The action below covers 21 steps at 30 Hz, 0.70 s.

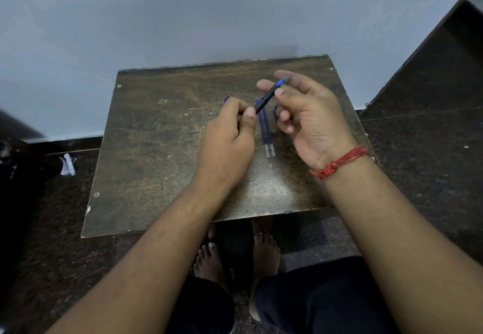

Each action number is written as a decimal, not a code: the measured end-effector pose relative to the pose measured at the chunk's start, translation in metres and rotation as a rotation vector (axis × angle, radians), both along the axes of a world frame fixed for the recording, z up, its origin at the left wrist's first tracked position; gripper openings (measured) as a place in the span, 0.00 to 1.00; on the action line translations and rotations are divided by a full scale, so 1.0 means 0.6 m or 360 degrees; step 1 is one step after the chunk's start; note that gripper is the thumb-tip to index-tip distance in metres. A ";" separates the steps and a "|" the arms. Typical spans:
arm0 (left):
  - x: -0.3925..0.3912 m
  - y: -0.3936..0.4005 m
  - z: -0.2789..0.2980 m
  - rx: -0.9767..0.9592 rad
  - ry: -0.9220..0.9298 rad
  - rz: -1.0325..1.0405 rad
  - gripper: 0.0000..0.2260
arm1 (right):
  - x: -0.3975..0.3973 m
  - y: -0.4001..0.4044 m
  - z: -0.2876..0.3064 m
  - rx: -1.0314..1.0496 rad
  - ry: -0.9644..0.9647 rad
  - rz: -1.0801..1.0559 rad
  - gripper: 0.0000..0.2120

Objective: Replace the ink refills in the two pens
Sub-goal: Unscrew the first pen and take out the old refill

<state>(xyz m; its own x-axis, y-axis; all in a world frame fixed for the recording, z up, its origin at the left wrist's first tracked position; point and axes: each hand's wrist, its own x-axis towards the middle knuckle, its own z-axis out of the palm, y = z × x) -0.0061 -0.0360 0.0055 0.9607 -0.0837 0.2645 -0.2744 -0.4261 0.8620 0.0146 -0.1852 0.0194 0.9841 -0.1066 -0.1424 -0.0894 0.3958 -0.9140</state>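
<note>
- Head view, pen: dark barrel with a blue tip section, held slanted above the counter between both hands, tip end towards the far right corner.
- Left hand: grip closed, thumb and fingers pinching the lower end of the pen.
- Right hand: grip closed, thumb and forefinger pinching the blue tip end; remaining fingers loosely curled.
- Refills: two thin blue tubes, side by side, lying flat near the counter's middle, directly beneath the held pen and between the two hands, untouched.
- Blue parts: small pieces partly hidden behind each hand; what they are cannot be told.
- Progress, as judged: early. The pen appears to be at the unscrewing stage; both refills lie outside any barrel, so fitting is left to do.
</note>
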 end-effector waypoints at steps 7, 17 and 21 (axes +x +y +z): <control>0.001 0.000 0.000 0.0028 -0.0018 0.0012 0.08 | -0.002 0.009 -0.005 -0.0219 0.0080 -0.0101 0.09; 0.001 0.001 0.001 0.0002 -0.0006 0.0059 0.09 | -0.005 0.005 0.007 -0.0014 0.0039 0.0025 0.08; 0.000 0.000 0.000 0.0021 0.0006 0.0056 0.09 | -0.006 0.005 0.007 -0.0038 0.0094 -0.0088 0.04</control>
